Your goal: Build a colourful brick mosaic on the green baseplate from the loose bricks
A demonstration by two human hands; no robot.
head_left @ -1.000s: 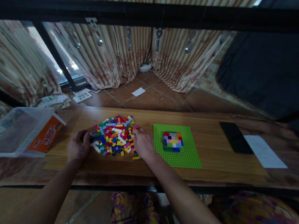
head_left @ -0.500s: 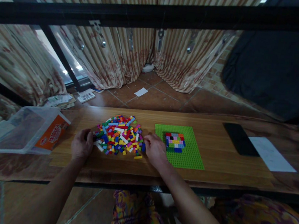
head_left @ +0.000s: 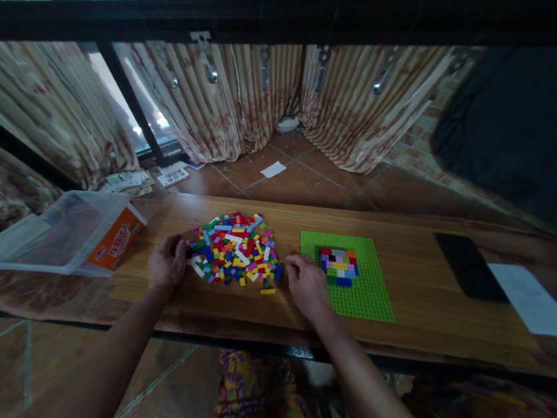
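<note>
A heap of small colourful toy bricks (head_left: 236,251) lies on the wooden board. At its left edge is my left hand (head_left: 166,265), fingers curled in and thumb close to the outermost bricks; whatever it may hold is hidden. My right hand (head_left: 307,285) is between the heap and a green baseplate (head_left: 374,297), its thumb and forefinger pinched together just right of a blue brick (head_left: 278,273). Anything in that pinch is too small to make out. On the baseplate sits a block of joined bricks (head_left: 339,267) in red, grey, pink, yellow, white and blue.
To the left stands a clear plastic box (head_left: 58,237) with an orange label. A black flat slab (head_left: 470,268) and a white sheet of paper (head_left: 539,302) lie at the right. Beyond the wooden board (head_left: 247,309), a dark metal bar (head_left: 259,22) crosses the view.
The view has swung slightly left, so everything appears further right. My right hand has drawn a little away from the heap. My left hand stays at the heap's left edge.
</note>
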